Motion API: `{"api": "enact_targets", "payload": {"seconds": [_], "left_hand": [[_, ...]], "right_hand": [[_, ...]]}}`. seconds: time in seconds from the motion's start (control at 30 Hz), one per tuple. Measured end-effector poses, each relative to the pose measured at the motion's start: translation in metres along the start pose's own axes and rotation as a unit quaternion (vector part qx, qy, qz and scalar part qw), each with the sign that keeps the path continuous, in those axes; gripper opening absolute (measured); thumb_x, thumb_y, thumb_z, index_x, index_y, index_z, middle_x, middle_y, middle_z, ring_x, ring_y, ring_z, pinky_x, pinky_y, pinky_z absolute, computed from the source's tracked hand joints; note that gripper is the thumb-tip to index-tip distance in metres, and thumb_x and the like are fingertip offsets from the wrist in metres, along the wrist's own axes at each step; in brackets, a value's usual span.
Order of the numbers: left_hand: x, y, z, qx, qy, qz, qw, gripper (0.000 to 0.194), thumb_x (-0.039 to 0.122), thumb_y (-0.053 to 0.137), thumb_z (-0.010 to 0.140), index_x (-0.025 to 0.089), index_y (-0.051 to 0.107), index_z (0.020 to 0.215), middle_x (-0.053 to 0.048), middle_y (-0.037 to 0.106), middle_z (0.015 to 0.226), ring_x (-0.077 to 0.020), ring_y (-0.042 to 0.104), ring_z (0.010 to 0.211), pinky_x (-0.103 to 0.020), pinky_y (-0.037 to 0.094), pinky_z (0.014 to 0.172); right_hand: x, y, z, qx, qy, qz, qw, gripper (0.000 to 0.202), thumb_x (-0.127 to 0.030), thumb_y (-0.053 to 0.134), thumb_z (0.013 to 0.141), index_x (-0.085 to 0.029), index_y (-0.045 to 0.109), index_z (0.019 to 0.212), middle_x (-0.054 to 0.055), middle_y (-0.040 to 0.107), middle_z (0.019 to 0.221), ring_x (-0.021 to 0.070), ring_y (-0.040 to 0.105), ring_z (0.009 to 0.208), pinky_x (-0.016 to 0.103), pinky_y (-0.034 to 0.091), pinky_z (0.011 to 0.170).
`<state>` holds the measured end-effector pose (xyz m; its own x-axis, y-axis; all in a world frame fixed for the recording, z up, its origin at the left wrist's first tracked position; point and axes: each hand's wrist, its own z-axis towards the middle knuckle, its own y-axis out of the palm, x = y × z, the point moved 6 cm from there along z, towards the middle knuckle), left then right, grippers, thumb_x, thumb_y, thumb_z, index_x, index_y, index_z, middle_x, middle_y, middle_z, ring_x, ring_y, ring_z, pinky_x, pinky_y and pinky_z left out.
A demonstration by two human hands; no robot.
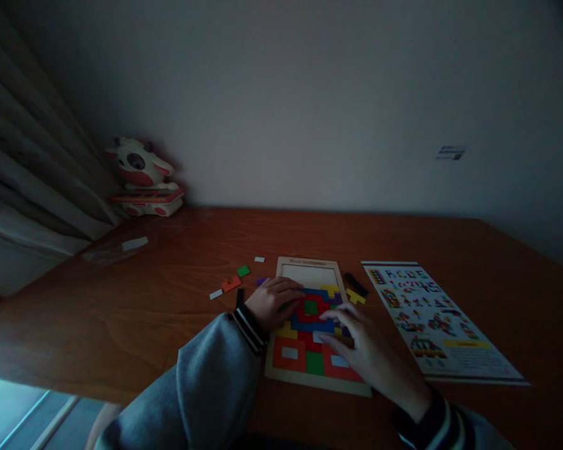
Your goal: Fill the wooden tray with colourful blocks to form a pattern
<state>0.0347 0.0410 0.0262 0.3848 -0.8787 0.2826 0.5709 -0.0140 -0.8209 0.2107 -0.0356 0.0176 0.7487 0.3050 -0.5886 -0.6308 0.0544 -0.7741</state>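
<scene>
A wooden puzzle tray point(319, 384) lies in front of me, its lower part filled with coloured block pieces; its far part shows a bare pale bottom. My left hand point(274, 302) rests over the tray's left side, fingers stretched across the pieces, and part of the puzzle is hidden under it. Over the right side hovers my right hand point(356, 337), thumb and fingers apart, close to a blue piece point(304, 324) and a small white piece point(317, 337). I see nothing held in either hand. Nearer me, a green piece point(314, 362) sits between red pieces with white centres.
Left of the tray lie loose green point(243, 270), orange-red point(231, 284), white point(216, 294) and black point(239, 297) pieces. A black piece point(356, 285) and a yellow piece point(355, 297) are on its right. Beyond is a printed pattern sheet point(469, 365). A cow-shaped toy keyboard point(145, 181) stands far left.
</scene>
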Motion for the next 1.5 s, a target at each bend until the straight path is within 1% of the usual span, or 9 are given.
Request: {"api": "enact_targets", "payload": {"seconds": [0.07,0.17,0.33,0.53,0.8,0.97,1.1,1.23,1.5], "left_hand": [[-0.002,0.001,-0.001,0.001,-0.003,0.004,1.0,0.024,0.025,0.051,0.097,0.02,0.068,0.113,-0.009,0.069,0.122,-0.022,0.063,0.113,-0.04,0.051,0.096],[-0.006,0.003,-0.002,-0.001,-0.01,0.016,1.0,0.028,0.022,0.049,0.096,0.02,0.066,0.119,-0.009,0.066,0.127,-0.0232,0.061,0.117,-0.043,0.05,0.1],[-0.008,0.004,-0.003,-0.01,-0.019,0.027,0.999,0.031,0.019,0.047,0.095,0.018,0.065,0.12,-0.01,0.066,0.127,-0.0242,0.061,0.117,-0.045,0.051,0.1],[-0.005,0.003,-0.001,-0.018,-0.014,0.019,1.0,0.027,0.02,0.049,0.093,0.017,0.068,0.112,-0.01,0.07,0.117,-0.0238,0.064,0.106,-0.043,0.053,0.093],[-0.003,0.002,0.0,-0.025,-0.015,0.028,0.999,0.024,0.026,0.054,0.093,0.018,0.07,0.109,-0.009,0.071,0.113,-0.0235,0.065,0.103,-0.041,0.053,0.091],[-0.004,0.002,-0.001,-0.014,-0.011,0.032,0.999,0.023,0.024,0.055,0.092,0.02,0.069,0.11,-0.009,0.071,0.112,-0.0227,0.065,0.102,-0.041,0.052,0.09],[-0.004,0.001,-0.001,-0.005,-0.017,0.026,1.0,0.022,0.023,0.056,0.091,0.019,0.07,0.108,-0.009,0.072,0.109,-0.0232,0.065,0.101,-0.041,0.052,0.089],[-0.002,0.0,0.0,-0.002,-0.018,0.008,1.0,0.019,0.022,0.056,0.091,0.019,0.071,0.103,-0.008,0.073,0.107,-0.0219,0.065,0.1,-0.04,0.053,0.089],[0.0,-0.001,-0.003,-0.004,-0.021,0.013,1.0,0.021,0.025,0.056,0.09,0.019,0.07,0.106,-0.009,0.074,0.102,-0.022,0.067,0.093,-0.038,0.053,0.084]], "right_hand": [[0.002,-0.007,0.01,0.002,-0.016,-0.003,1.0,0.018,-0.036,0.055,0.095,-0.026,0.065,0.106,0.007,0.067,0.106,0.0226,0.065,0.101,0.039,0.053,0.089],[0.009,-0.015,0.03,0.022,-0.053,-0.03,0.998,0.027,-0.031,0.042,0.101,-0.025,0.061,0.118,0.007,0.068,0.117,0.0219,0.063,0.111,0.042,0.05,0.097],[0.022,-0.011,0.049,0.045,-0.092,-0.078,0.992,0.033,-0.024,0.04,0.1,-0.023,0.059,0.127,0.008,0.068,0.124,0.0238,0.061,0.117,0.048,0.047,0.102],[0.025,-0.004,0.04,0.029,-0.109,-0.085,0.99,0.024,-0.028,0.052,0.095,-0.025,0.068,0.113,0.007,0.069,0.118,0.0224,0.062,0.112,0.045,0.047,0.101],[0.021,-0.007,0.039,0.015,-0.097,-0.073,0.993,0.023,-0.033,0.063,0.089,-0.023,0.067,0.11,0.008,0.066,0.113,0.0229,0.061,0.109,0.042,0.048,0.097],[0.021,-0.007,0.039,0.015,-0.104,-0.066,0.992,0.025,-0.034,0.063,0.089,-0.023,0.065,0.112,0.007,0.066,0.112,0.0225,0.061,0.108,0.042,0.047,0.097],[0.024,-0.009,0.039,0.036,-0.094,-0.073,0.992,0.031,-0.039,0.062,0.09,-0.024,0.063,0.117,0.007,0.067,0.116,0.0238,0.06,0.11,0.044,0.045,0.097],[0.027,-0.009,0.039,0.034,-0.077,-0.095,0.992,0.028,-0.042,0.06,0.091,-0.025,0.064,0.114,0.006,0.069,0.113,0.0255,0.06,0.109,0.047,0.043,0.096],[0.023,-0.009,0.038,0.037,-0.08,-0.092,0.992,0.026,-0.043,0.059,0.092,-0.025,0.066,0.109,0.006,0.071,0.109,0.0238,0.063,0.106,0.043,0.043,0.092]]}}
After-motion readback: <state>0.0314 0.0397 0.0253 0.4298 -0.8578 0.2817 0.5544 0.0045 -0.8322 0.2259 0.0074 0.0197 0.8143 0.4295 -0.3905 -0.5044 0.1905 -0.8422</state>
